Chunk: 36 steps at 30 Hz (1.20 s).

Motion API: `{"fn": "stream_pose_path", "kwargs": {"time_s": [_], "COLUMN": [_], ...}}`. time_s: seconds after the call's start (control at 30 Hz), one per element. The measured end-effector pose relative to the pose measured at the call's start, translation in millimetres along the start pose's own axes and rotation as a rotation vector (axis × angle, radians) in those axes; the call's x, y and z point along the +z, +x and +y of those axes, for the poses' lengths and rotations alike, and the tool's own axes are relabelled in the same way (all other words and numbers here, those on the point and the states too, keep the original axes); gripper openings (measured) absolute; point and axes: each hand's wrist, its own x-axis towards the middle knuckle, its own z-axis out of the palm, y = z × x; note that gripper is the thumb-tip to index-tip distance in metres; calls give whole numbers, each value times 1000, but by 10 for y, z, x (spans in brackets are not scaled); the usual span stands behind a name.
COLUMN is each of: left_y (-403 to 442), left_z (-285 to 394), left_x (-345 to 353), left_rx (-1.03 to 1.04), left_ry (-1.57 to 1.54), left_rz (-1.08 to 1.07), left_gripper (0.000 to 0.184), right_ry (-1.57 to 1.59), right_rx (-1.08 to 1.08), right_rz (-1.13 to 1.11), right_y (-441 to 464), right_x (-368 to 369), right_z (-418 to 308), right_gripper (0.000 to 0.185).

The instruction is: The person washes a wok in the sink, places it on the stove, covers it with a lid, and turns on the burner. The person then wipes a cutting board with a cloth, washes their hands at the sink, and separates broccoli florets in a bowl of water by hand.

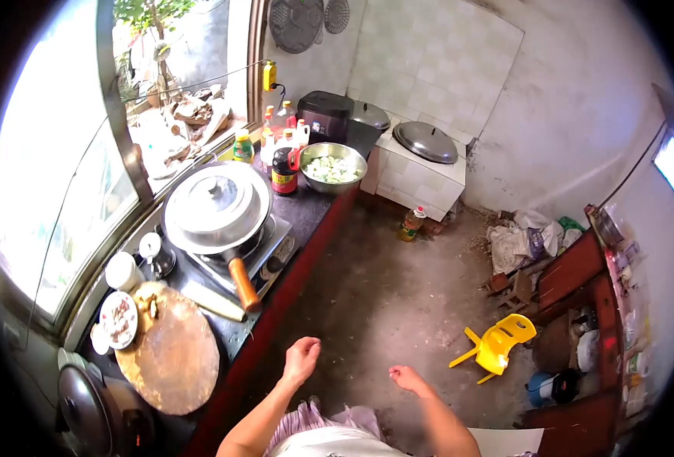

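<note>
My left hand (303, 360) is raised in front of my body, just right of the dark counter's edge, with its fingers curled in. To its right my right hand (407, 378) hangs over the floor, its fingers curled too. Neither hand touches anything that I can make out. On the counter, a lidded pan (217, 207) with a wooden handle (244, 285) sits on the stove (277, 255). A round cutting board (171, 350) lies nearer, with a plate of chopped food (119, 318) at its left edge.
Sauce bottles (284, 174) and a metal bowl of chopped greens (332, 167) stand at the counter's far end. A dark cooker (84, 411) is at the near left. An oil bottle (412, 224) and a yellow chair (503, 344) stand on the floor, beside a cabinet (573, 278).
</note>
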Motion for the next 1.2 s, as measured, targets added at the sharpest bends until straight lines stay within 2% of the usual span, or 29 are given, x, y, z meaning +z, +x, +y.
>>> {"fn": "stream_pose_path", "kwargs": {"time_s": [0.1, 0.17, 0.23, 0.33, 0.37, 0.4, 0.53, 0.67, 0.83, 0.97, 1.07, 1.13, 1.2], "left_y": [639, 1086, 1560, 2259, 2430, 2716, 3429, 4014, 4704, 5388, 5932, 6211, 6448], "left_z": [151, 234, 313, 433, 673, 446, 781, 979, 1045, 1047, 995, 1064, 1121], "left_x": [280, 431, 568, 763, 784, 914, 1088, 1100, 950, 944, 943, 942, 916], "left_rx": [35, 14, -30, 35, -80, 43, -54, -88, -214, -245, -302, -424, -498], "left_ry": [-27, -53, -81, -76, -133, -138, -373, -526, -788, -805, -724, -656, -624], "left_rz": [5, 27, 39, 116, 111, 194, 230, 285, 380, 398, 378, 460, 476], "left_gripper": [23, 23, 23, 21, 22, 25, 32, 38, 48, 47, 61, 74, 75], "right_ry": [332, 483, 418, 389, 358, 327, 315, 411, 567, 501, 407, 383, 315], "right_rx": [-24, -9, -163, -499, -526, -557, -670, -659, -638, -652, -612, -522, -498], "right_rz": [-58, -136, -117, -108, -100, -91, -90, -76, -110, -136, -178, -231, -225], "right_y": [592, 878, 1286, 1981, 2102, 2174, 2797, 3491, 4356, 5031, 5444, 5606, 5766], "right_x": [-374, -680, -987, -1483, -1724, -1987, -2799, -3350, -3702, -3848, -3916, -3980, -4049], "right_z": [-213, -752, -1149, -1571, -1802, -2035, -2568, -2956, -3352, -3563, -3750, -3888, -4072], "right_gripper": [26, 24, 24, 23, 23, 22, 22, 22, 26, 36, 47, 50, 49]}}
